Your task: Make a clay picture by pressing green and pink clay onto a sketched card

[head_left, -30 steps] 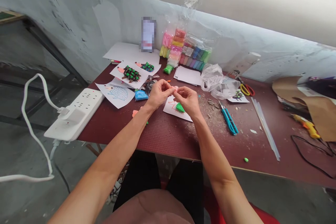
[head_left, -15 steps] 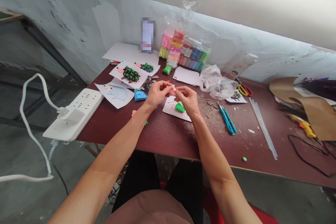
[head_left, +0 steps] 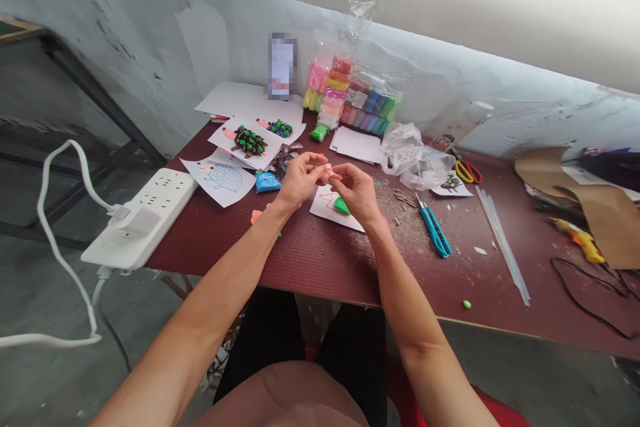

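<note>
Pinching partly hidden pink lump (head_left: 329,174)

The right hand (head_left: 356,192) partly hides the green clay (head_left: 341,205), the phone-like screen (head_left: 282,67) is pixelated, and the white cable (head_left: 42,207) leaves view.

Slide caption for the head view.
Left hand and right hand pinch a pink lump near a drawing bearing green clay.

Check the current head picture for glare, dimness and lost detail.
Head view: glare whitens the pale surface at upper right; head view: heavy pixelation masks the phone-like screen; head view: dim shade under the table; head view: left hand and right hand look fairly sharp, but the pink lump between them shows little detail.
</note>
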The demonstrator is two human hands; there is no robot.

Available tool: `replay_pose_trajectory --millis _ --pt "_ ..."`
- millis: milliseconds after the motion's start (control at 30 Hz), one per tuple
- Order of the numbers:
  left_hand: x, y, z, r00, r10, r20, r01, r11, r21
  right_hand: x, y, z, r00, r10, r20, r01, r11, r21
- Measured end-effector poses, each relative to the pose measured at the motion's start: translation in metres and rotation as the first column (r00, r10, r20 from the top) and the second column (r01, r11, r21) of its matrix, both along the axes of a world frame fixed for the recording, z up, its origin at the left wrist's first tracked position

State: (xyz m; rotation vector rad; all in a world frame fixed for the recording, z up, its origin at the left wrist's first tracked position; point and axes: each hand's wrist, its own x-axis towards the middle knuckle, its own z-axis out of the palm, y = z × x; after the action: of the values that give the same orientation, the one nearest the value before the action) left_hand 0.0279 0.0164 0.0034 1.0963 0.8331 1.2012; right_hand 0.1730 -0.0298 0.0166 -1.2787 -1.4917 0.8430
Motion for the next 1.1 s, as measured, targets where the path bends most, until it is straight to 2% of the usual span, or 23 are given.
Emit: replay_pose_trajectory --millis 100,200,333,533,600,700,833,900,967,1100 --pt "0.000 0.001 -0.001 0.999 0.022 -0.024 -0.022 1.000 -0.019 -0.003 -0.004 0.000 0.981 -0.064 0.184 0.044 0.993 0.113" --pt "-0.002 0.003 -0.003 0.997 0.050 -0.052 -0.052 0.998 -0.027 -0.007 -0.007 0.001 0.936 -0.097 0.338 0.028 0.979 0.203" --pt "-0.004 0.005 -0.005 0.993 0.065 -0.099 -0.062 0.998 0.027 -0.009 -0.007 -0.002 0.887 -0.118 0.447 0.012 0.972 0.234" --pt "-0.004 0.006 -0.007 0.978 0.076 -0.196 -0.056 0.992 0.110 -0.011 -0.002 -0.011 0.806 -0.208 0.554 0.083 0.967 0.241" --pt "-0.003 0.005 -0.007 0.975 0.080 -0.206 -0.056 0.991 0.120 -0.014 -0.002 -0.011 0.818 -0.237 0.525 0.117 0.961 0.252" --pt "-0.003 0.004 -0.007 0.974 0.069 -0.214 -0.035 0.987 0.159 -0.016 -0.004 -0.009 0.875 -0.256 0.410 0.166 0.956 0.243" --pt "-0.009 0.007 -0.005 0.964 0.126 -0.236 -0.086 0.981 0.172 -0.006 -0.003 -0.001 0.971 -0.218 0.095 0.204 0.969 0.136" --pt "-0.014 0.010 -0.004 0.951 0.197 -0.237 -0.156 0.971 0.182 0.005 0.001 0.003 0.968 -0.238 -0.072 0.244 0.966 0.084" --pt "-0.017 0.013 -0.004 0.937 0.218 -0.273 -0.154 0.959 0.236 0.014 0.004 0.007 0.962 -0.215 -0.171 0.218 0.976 0.003" --pt "-0.017 0.017 -0.010 0.878 0.253 -0.406 -0.084 0.917 0.390 0.021 0.008 0.006 0.958 -0.119 -0.262 0.083 0.986 -0.143"
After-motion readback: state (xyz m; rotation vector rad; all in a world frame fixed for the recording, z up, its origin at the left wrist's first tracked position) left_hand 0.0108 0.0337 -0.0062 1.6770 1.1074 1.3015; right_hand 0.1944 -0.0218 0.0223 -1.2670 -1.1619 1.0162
